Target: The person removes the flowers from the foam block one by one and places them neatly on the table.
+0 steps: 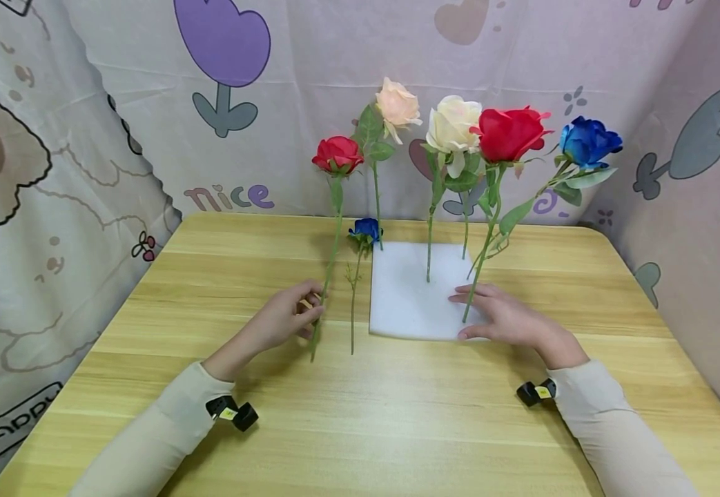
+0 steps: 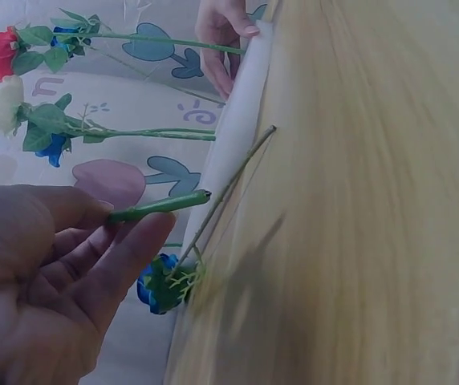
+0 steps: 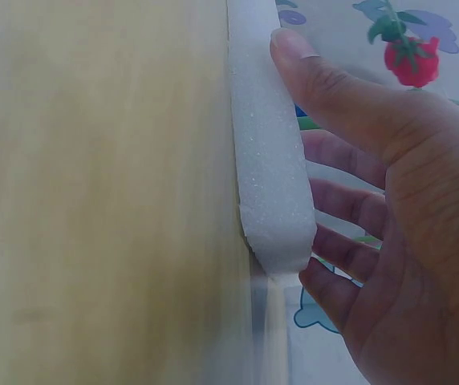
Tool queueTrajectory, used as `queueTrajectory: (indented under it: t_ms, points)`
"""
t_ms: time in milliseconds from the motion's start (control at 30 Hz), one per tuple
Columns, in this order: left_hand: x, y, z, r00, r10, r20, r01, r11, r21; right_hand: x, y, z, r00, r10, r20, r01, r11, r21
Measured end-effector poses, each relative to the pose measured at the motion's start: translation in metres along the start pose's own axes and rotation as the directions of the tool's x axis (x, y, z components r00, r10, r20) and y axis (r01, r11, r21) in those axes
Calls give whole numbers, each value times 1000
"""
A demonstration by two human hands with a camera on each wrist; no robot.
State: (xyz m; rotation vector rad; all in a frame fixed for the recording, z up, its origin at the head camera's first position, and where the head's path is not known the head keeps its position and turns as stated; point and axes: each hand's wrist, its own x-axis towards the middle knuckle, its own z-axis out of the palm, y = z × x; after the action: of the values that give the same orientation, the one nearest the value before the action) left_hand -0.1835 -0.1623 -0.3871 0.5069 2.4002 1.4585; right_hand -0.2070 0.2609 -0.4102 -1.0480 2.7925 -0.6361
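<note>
In the head view my left hand (image 1: 288,312) pinches the green stem of a red rose (image 1: 337,154) between thumb and fingers, held above the table. The cut stem end (image 2: 201,196) shows in the left wrist view. Beside it a blue rose (image 1: 366,230) lies on the table, left of a white foam block (image 1: 406,310). My right hand (image 1: 502,319) rests on the block's right side, fingers extended and thumb (image 3: 294,44) touching the foam. A peach rose (image 1: 398,103), a white rose (image 1: 453,125), a larger red rose (image 1: 511,134) and another blue rose (image 1: 589,143) stand in the block.
The wooden table (image 1: 397,428) runs up to a printed cloth backdrop (image 1: 316,62), with more cloth at both sides. One more stem (image 1: 465,228) rises near the block's back right; its bloom is hidden in the head view. Small black cameras (image 1: 233,412) sit on both cuffs.
</note>
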Motion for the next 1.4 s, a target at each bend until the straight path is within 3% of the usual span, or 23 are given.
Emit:
queueTrajectory:
  t_ms: [433,833,1400]
  points:
    - [-3,-12,2,993,-112,34,113,993,-35,1,0,-1,999,25,24,-25,1000,8]
    - [-2,-16,4,986,-143,91,146,989,-28,1,-1,-1,999,34,29,-34,999,10]
    - [-1,-19,15,970,-217,111,220,975,-18,-1,-2,-1,999,35,23,-35,999,7]
